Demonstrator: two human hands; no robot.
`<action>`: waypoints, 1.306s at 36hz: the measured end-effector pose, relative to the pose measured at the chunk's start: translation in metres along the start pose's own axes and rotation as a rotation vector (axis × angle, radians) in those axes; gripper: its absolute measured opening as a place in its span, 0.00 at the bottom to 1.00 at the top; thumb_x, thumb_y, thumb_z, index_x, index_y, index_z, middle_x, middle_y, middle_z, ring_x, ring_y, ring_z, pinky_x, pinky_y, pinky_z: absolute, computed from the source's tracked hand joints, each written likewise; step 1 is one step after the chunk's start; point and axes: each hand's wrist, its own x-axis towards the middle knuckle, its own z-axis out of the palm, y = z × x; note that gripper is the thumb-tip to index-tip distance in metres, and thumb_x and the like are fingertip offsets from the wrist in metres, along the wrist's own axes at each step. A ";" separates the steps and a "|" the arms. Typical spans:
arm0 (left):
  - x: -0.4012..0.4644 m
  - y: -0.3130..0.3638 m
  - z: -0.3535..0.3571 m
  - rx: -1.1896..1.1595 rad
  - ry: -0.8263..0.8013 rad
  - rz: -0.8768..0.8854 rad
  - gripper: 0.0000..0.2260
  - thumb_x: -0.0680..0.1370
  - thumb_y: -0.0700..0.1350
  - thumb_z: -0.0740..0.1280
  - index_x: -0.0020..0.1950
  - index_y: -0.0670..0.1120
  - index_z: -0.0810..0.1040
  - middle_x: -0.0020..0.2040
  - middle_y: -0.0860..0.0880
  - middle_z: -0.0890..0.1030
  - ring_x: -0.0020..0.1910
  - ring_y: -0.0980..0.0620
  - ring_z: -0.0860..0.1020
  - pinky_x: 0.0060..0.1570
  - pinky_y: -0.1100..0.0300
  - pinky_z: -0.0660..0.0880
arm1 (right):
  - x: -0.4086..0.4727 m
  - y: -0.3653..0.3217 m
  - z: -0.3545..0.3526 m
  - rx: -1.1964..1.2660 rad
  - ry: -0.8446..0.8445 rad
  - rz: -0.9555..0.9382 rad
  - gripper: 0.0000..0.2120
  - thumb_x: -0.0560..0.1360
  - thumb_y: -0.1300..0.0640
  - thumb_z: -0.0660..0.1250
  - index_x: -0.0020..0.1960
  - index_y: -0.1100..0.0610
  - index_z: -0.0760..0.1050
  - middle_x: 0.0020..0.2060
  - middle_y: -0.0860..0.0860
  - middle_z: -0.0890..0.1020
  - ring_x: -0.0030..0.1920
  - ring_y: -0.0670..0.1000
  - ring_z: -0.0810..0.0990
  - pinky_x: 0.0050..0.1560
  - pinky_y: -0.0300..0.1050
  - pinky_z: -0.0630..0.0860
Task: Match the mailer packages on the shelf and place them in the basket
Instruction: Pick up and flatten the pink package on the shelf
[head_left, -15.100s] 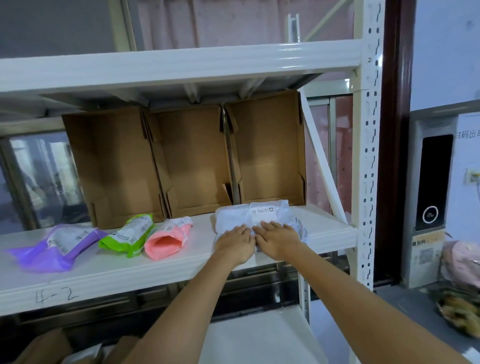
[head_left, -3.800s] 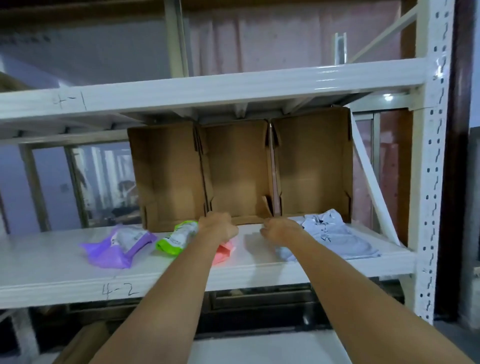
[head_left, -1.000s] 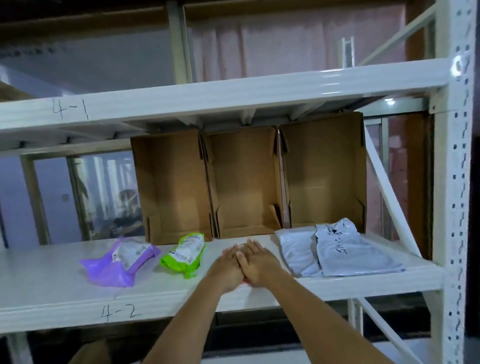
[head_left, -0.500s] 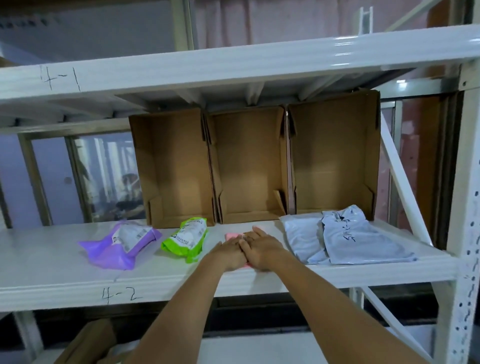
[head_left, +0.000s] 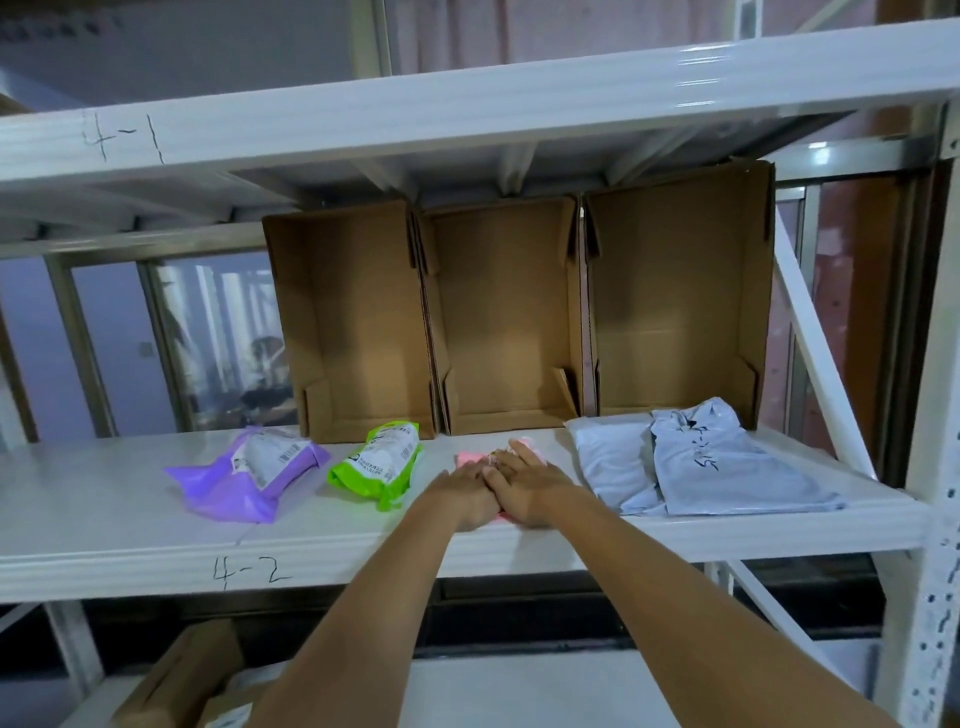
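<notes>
Both hands' grips, left (head_left: 464, 493) and right (head_left: 527, 486), flat and released atop a soft, crinkly pink mailer (head_left: 467, 459).

Shelf (head_left: 130, 525): carries four mailers in a row, three cardboard boxes (head_left: 509, 317) behind.
Leftmost: mailer (head_left: 249, 473).
Next right: second mailer (head_left: 382, 460).
Middle: third mailer (head_left: 467, 460) under both hands.
Right end: two overlapping mailers (head_left: 717, 473).

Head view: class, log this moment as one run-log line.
hands: left hand and right hand pressing pink mailer | place: shelf | untouched: purple mailer, green mailer
</notes>
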 end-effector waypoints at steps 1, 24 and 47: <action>0.000 0.000 0.000 0.001 0.005 -0.002 0.28 0.82 0.56 0.49 0.79 0.50 0.45 0.80 0.51 0.47 0.78 0.51 0.47 0.76 0.49 0.46 | 0.000 0.000 0.001 0.026 0.012 0.007 0.25 0.84 0.45 0.40 0.79 0.48 0.47 0.79 0.48 0.47 0.78 0.50 0.38 0.76 0.54 0.46; 0.023 -0.020 -0.020 -0.598 0.098 -0.090 0.12 0.78 0.39 0.59 0.54 0.40 0.81 0.52 0.40 0.81 0.51 0.44 0.78 0.57 0.52 0.74 | -0.013 -0.014 -0.010 -0.110 0.234 -0.047 0.24 0.82 0.44 0.46 0.72 0.50 0.69 0.70 0.51 0.72 0.76 0.53 0.60 0.75 0.57 0.52; 0.030 0.016 -0.018 -0.195 0.016 -0.039 0.21 0.83 0.48 0.46 0.74 0.43 0.61 0.75 0.42 0.62 0.73 0.44 0.61 0.71 0.51 0.56 | -0.008 -0.021 -0.002 0.069 -0.056 -0.058 0.24 0.84 0.50 0.47 0.77 0.55 0.59 0.75 0.55 0.64 0.74 0.56 0.61 0.72 0.47 0.58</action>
